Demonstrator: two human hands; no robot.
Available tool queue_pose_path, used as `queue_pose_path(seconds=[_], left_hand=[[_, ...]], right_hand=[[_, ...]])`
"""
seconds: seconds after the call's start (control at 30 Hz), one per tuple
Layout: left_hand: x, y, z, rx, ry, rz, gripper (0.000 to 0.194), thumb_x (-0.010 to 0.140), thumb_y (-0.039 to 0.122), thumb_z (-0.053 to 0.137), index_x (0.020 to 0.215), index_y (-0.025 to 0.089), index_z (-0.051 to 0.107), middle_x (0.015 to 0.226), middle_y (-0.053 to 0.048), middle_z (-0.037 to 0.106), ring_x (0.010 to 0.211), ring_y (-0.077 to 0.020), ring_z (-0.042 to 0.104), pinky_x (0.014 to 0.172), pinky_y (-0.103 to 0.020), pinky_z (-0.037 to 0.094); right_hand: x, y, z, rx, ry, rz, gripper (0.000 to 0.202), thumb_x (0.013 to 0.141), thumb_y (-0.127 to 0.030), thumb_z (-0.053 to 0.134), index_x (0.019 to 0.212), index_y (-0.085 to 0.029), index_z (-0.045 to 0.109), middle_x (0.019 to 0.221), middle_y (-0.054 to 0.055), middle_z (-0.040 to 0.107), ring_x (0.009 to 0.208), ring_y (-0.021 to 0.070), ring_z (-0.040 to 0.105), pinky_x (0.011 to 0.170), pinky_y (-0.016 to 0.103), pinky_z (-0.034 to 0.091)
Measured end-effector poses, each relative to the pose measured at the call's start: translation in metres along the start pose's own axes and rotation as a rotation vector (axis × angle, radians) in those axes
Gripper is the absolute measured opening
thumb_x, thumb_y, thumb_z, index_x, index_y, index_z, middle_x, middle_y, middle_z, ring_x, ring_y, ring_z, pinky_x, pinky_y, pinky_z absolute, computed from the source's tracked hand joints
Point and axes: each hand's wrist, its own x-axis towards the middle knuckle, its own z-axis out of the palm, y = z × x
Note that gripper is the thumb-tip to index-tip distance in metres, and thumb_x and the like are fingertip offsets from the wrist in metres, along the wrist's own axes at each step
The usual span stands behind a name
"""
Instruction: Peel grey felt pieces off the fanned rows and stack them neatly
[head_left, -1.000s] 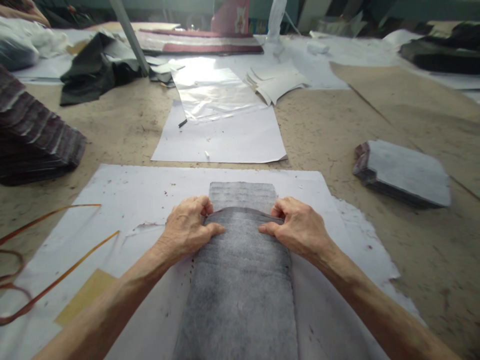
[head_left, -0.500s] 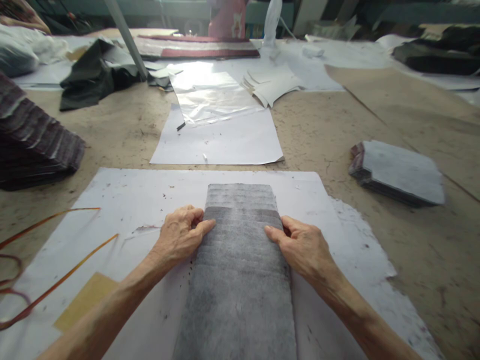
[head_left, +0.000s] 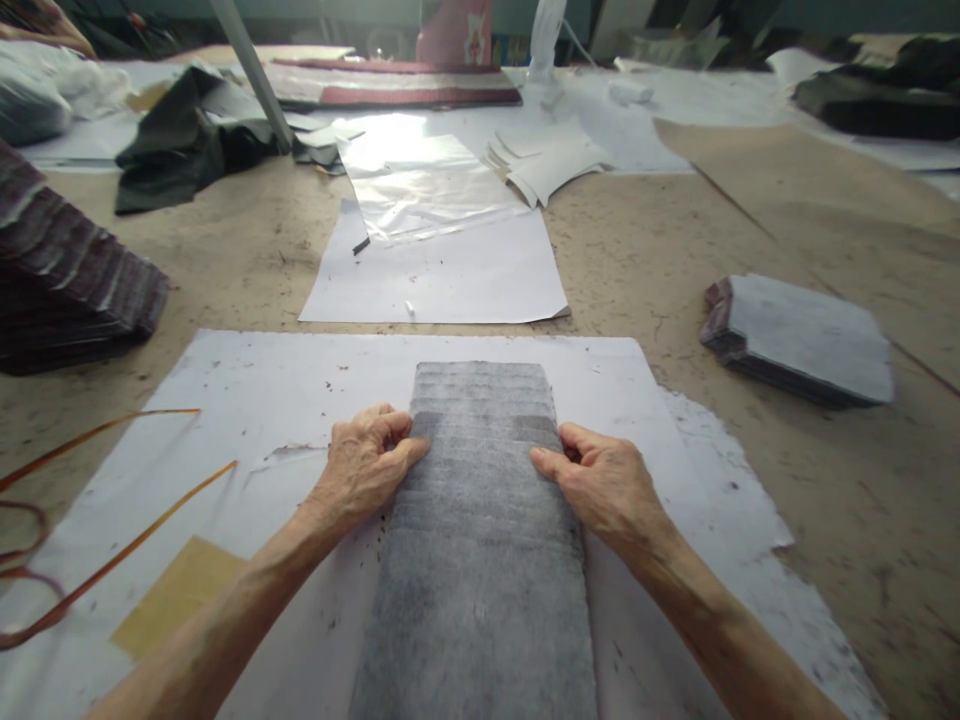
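Observation:
A long grey felt-like fabric strip (head_left: 480, 560) lies lengthwise in front of me, with faint crosswise ridges over its far part. My left hand (head_left: 371, 455) pinches its left edge, the thumb on top and the other fingers curled at the side. On the opposite edge my right hand (head_left: 600, 470) grips the strip the same way, thumb over the surface. Beneath it is a large white paper sheet (head_left: 262, 375). The near end of the strip runs out of the picture.
Stacked grey pieces (head_left: 806, 340) sit at the right, and a tall striped fabric stack (head_left: 67, 270) at the left. Orange-brown cords (head_left: 150, 535) and a yellow paper piece (head_left: 176, 597) lie near my left forearm. Beyond are clear plastic (head_left: 427, 190) and a metal pole (head_left: 255, 75).
Both hands stay at the strip's edges with almost no movement. The darker band across the strip between the hands has faded in its middle. The whole view has shifted slightly.

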Motion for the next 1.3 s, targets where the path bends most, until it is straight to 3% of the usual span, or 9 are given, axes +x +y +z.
queue_pose_path(seconds=[0.2,0.27,0.33,0.4,0.53,0.73,0.93,1.13,1.3], left_hand=[[-0.008,-0.002,0.010,0.092,0.144,0.056,0.016,0.070,0.031,0.050,0.060,0.021,0.044,0.069,-0.001,0.050,0.074,-0.0183,0.049,0.071,-0.032,0.036],[-0.013,-0.003,0.013,0.133,0.241,0.072,0.017,0.070,0.031,0.053,0.083,0.019,0.054,0.088,-0.006,0.054,0.088,-0.0228,0.051,0.080,-0.036,0.037],[-0.017,-0.004,0.015,0.189,0.328,0.117,0.039,0.072,0.030,0.054,0.108,0.018,0.050,0.107,-0.010,0.053,0.102,-0.0267,0.047,0.087,-0.039,0.034],[-0.019,-0.005,0.016,0.254,0.334,0.199,0.039,0.075,0.029,0.054,0.113,0.020,0.050,0.111,-0.009,0.055,0.106,-0.0276,0.046,0.089,-0.041,0.032],[-0.014,-0.007,0.011,0.282,0.201,0.282,0.021,0.079,0.027,0.052,0.099,0.022,0.056,0.095,-0.003,0.063,0.092,-0.0233,0.053,0.083,-0.039,0.033],[0.001,-0.006,0.003,0.181,0.052,0.196,0.014,0.073,0.029,0.054,0.085,0.021,0.055,0.079,-0.001,0.058,0.078,-0.0180,0.053,0.070,-0.031,0.037],[0.004,-0.003,-0.005,0.131,-0.026,0.088,0.021,0.070,0.038,0.055,0.063,0.021,0.046,0.065,0.003,0.050,0.066,-0.0140,0.045,0.062,-0.027,0.033],[-0.015,0.000,-0.019,0.116,-0.153,-0.042,0.036,0.068,0.051,0.054,0.053,0.021,0.041,0.051,0.005,0.039,0.054,-0.0123,0.038,0.055,-0.027,0.027],[-0.041,-0.001,-0.012,0.120,-0.157,-0.098,0.041,0.070,0.054,0.049,0.050,0.020,0.035,0.052,0.003,0.037,0.055,-0.0135,0.037,0.058,-0.029,0.026]], right_hand=[[-0.007,-0.002,0.006,-0.141,0.104,-0.022,0.027,0.071,-0.036,0.056,0.055,-0.022,0.040,0.053,-0.002,0.048,0.051,0.0139,0.043,0.049,0.026,0.029],[-0.012,0.000,0.010,-0.245,0.273,-0.127,0.016,0.072,-0.035,0.059,0.071,-0.020,0.053,0.068,0.003,0.058,0.064,0.0192,0.052,0.055,0.028,0.037],[-0.015,0.003,0.012,-0.318,0.448,-0.304,0.027,0.073,-0.031,0.062,0.093,-0.014,0.057,0.090,0.011,0.063,0.083,0.0248,0.056,0.068,0.032,0.043],[-0.014,0.006,0.012,-0.337,0.505,-0.482,0.033,0.074,-0.026,0.061,0.104,-0.012,0.056,0.104,0.013,0.062,0.095,0.0265,0.055,0.078,0.034,0.044],[-0.003,0.011,0.006,-0.311,0.325,-0.575,0.021,0.074,-0.022,0.061,0.095,-0.016,0.060,0.092,0.007,0.065,0.088,0.0234,0.057,0.077,0.033,0.044],[0.010,0.007,-0.002,-0.216,0.102,-0.312,0.013,0.066,-0.026,0.067,0.074,-0.020,0.058,0.079,0.001,0.061,0.077,0.0176,0.056,0.066,0.028,0.040],[0.005,0.005,-0.006,-0.077,0.084,-0.153,0.019,0.064,-0.035,0.067,0.067,-0.021,0.055,0.066,-0.002,0.059,0.062,0.0147,0.053,0.060,0.028,0.037],[-0.015,0.011,-0.018,0.053,-0.101,0.046,0.028,0.064,-0.050,0.059,0.065,-0.023,0.054,0.065,-0.002,0.060,0.059,0.0150,0.053,0.058,0.028,0.038],[-0.039,0.013,-0.014,0.046,-0.179,0.115,0.032,0.065,-0.053,0.051,0.056,-0.022,0.046,0.052,-0.004,0.049,0.051,0.0132,0.045,0.052,0.027,0.033]])
